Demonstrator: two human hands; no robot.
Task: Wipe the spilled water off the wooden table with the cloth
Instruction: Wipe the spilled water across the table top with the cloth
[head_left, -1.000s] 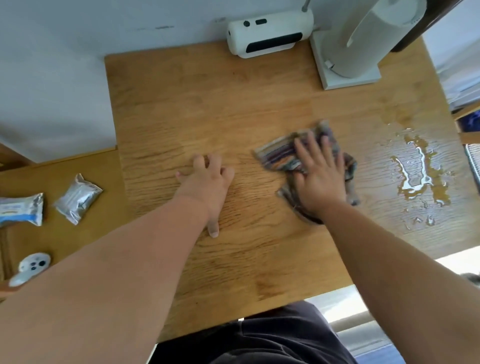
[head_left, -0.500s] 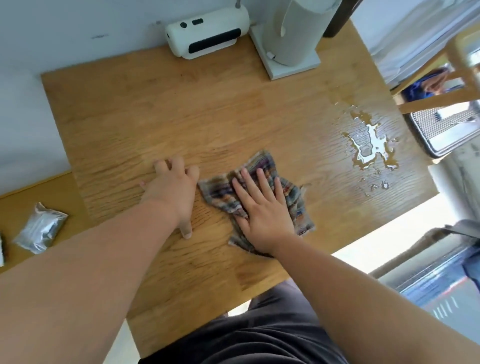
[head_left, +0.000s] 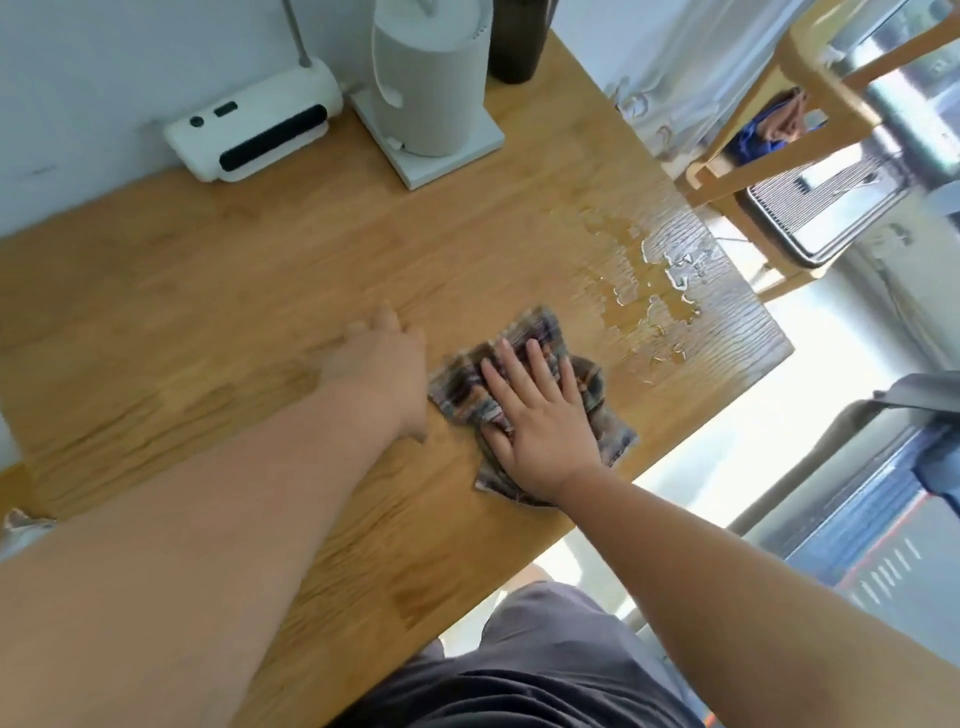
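Since half a second ago both hands have kept their places on the wood while the camera has swung, so the puddle now lies just beyond the right fingertips rather than well off to the side; the right hand (head_left: 540, 421) lies flat on the cloth (head_left: 530, 400), fingers spread and pressed down, pinching nothing; the left hand (head_left: 382, 364) rests palm-down just beside the cloth's near-left corner, blurred, its fingers seemingly loosely together, though I cannot tell exactly.

The cloth is crumpled under the right palm on the wooden table (head_left: 208, 322), its far edge peeking out past the fingertips; the spilled water (head_left: 649, 291) sits ahead and to the right of those fingertips, near the table's right corner, not yet touched by the cloth; beads trail toward the edge.

By my reckoning the step in hand is sliding the cloth forward into the puddle; it wants even pressure through the whole palm so the fabric travels with the hand and does not bunch behind the fingers; better to sweep from the table's edge inward, lest water be pushed over the side; the left hand should stay braced; the white device (head_left: 249, 135) and the grey cylinder on its base (head_left: 431, 88) stand far beyond the fingers, clear of the stroke.
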